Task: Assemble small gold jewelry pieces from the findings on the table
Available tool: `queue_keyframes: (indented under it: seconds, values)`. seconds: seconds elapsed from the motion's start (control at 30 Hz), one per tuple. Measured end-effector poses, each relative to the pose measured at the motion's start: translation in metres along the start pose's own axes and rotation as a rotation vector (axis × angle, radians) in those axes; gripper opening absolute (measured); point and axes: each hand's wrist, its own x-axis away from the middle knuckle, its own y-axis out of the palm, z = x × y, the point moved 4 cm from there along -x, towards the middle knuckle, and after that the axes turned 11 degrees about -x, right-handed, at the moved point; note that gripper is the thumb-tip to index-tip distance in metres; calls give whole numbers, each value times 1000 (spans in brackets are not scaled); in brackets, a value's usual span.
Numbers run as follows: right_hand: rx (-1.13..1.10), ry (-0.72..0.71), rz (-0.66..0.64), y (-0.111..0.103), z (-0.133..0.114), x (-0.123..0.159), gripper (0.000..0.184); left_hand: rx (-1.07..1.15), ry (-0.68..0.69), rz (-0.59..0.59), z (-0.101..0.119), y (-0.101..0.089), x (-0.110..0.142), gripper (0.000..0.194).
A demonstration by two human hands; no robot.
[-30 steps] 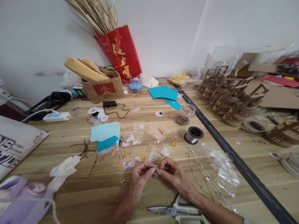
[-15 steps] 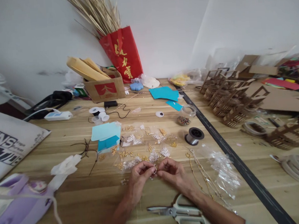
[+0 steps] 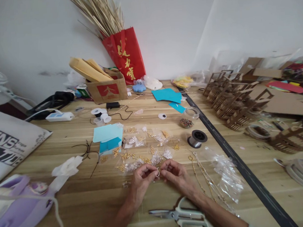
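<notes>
Low in the middle of the view, my left hand (image 3: pixel 143 181) and my right hand (image 3: pixel 176 175) meet fingertip to fingertip. Each is closed in a pinch on a small silvery ring-like piece (image 3: pixel 158 172), too small to make out fully. Just beyond the fingers lie little heaps of silver charms (image 3: pixel 156 159) and gold charms (image 3: pixel 125 156), some on clear plastic. Scissors with pale handles (image 3: pixel 179 214) rest on the table below my hands, partly under my right forearm. Gold and silver chains (image 3: pixel 208 178) stretch out to the right of my right hand.
A wire spool (image 3: pixel 197 138) and a jar of beads (image 3: pixel 189 119) stand at right centre. Clear plastic bags (image 3: pixel 227 177) lie right of the chains. A purple iron (image 3: pixel 21 210) sits at the left front, brown slatted baskets (image 3: pixel 233 105) at the right. Blue cards (image 3: pixel 108 133) lie left of the charms.
My fingertips have shifted very slightly around the small silvery piece, both hands still pinching it. Everything on the table lies as before; the view has moved a little.
</notes>
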Motion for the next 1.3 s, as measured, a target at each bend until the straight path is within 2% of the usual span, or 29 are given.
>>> queue_keyframes:
  seconds: [0.53,0.8,1.07,1.3]
  values:
    - [39,-21,-25,-5,5,1,21,-50,3,-12,9,2,3,8]
    - [17,-20,-1,-6,2,0,24,-19,-25,-13,8,4,3,8]
    - [78,-57,34,-2,-13,2,29,-34,-28,-29,8,4,2,7]
    - [88,-74,83,-7,-6,1,27,-9,-40,-40,8,5,3,9]
